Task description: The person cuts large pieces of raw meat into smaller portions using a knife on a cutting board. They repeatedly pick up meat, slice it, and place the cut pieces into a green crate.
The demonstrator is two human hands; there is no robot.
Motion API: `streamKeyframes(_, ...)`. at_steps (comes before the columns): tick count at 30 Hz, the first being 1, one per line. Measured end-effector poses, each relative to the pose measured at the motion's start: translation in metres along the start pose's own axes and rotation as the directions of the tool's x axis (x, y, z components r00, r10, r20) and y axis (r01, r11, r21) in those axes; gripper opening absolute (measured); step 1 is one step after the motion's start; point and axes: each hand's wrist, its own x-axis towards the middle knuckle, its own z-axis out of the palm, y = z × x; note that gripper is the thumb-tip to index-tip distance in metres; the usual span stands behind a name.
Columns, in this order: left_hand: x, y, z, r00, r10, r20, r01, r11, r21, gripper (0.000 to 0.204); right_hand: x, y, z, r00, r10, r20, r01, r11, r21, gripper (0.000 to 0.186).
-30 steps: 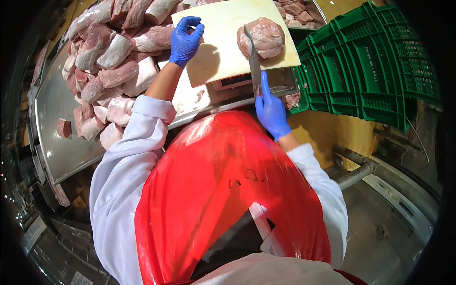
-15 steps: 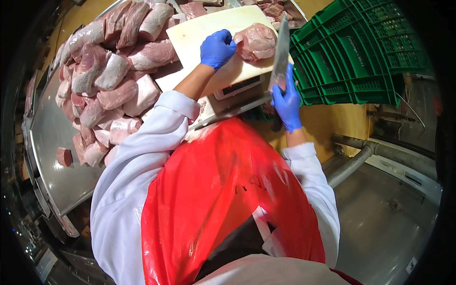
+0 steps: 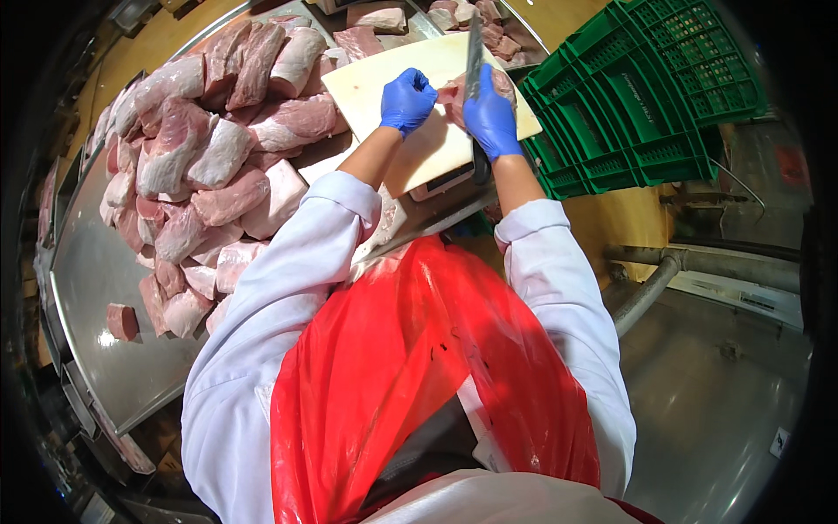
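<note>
A piece of raw pink meat (image 3: 452,98) lies on the white cutting board (image 3: 371,83), partly covered by my right hand. My left hand (image 3: 408,103), in a blue glove, is closed at the meat's left edge, pinching a thin end of it. In my blue-gloved right hand (image 3: 491,120) is a long knife (image 3: 474,57). Its blade points away from me over the meat, and its dark handle shows below the hand. The blade hides part of the meat, so I cannot tell whether it is cutting in.
A large heap of meat pieces (image 3: 209,157) covers the metal table (image 3: 96,288) at left, with one small chunk (image 3: 122,322) apart. More pieces (image 3: 377,16) lie behind the board. Green crates (image 3: 611,105) stand at right, near a metal pipe rail (image 3: 650,293). A scale-like device (image 3: 443,185) sits beneath the board.
My right hand has moved left and away from me, bringing the knife from beside the board to over the meat. My left hand stays at the meat's left edge.
</note>
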Motion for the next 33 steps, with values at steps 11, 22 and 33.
streamKeyframes(11,0.014,-0.037,-0.019,1.000,0.028,-0.015,-0.028,0.999,-0.024,0.034,-0.201,0.023,-0.069,0.962,-0.017,0.272,0.019,1.000,-0.005,0.075)
streamKeyframes(22,-0.013,-0.012,0.013,0.980,0.057,0.192,-0.055,0.998,-0.018,0.026,-0.015,-0.004,0.003,1.000,-0.018,-0.017,0.018,1.000,0.017,0.079)
streamKeyframes(33,0.017,-0.028,-0.044,0.974,-0.177,0.140,0.224,0.826,-0.516,0.011,-0.176,0.027,-0.075,0.890,-0.041,0.455,0.018,0.998,0.055,0.075)
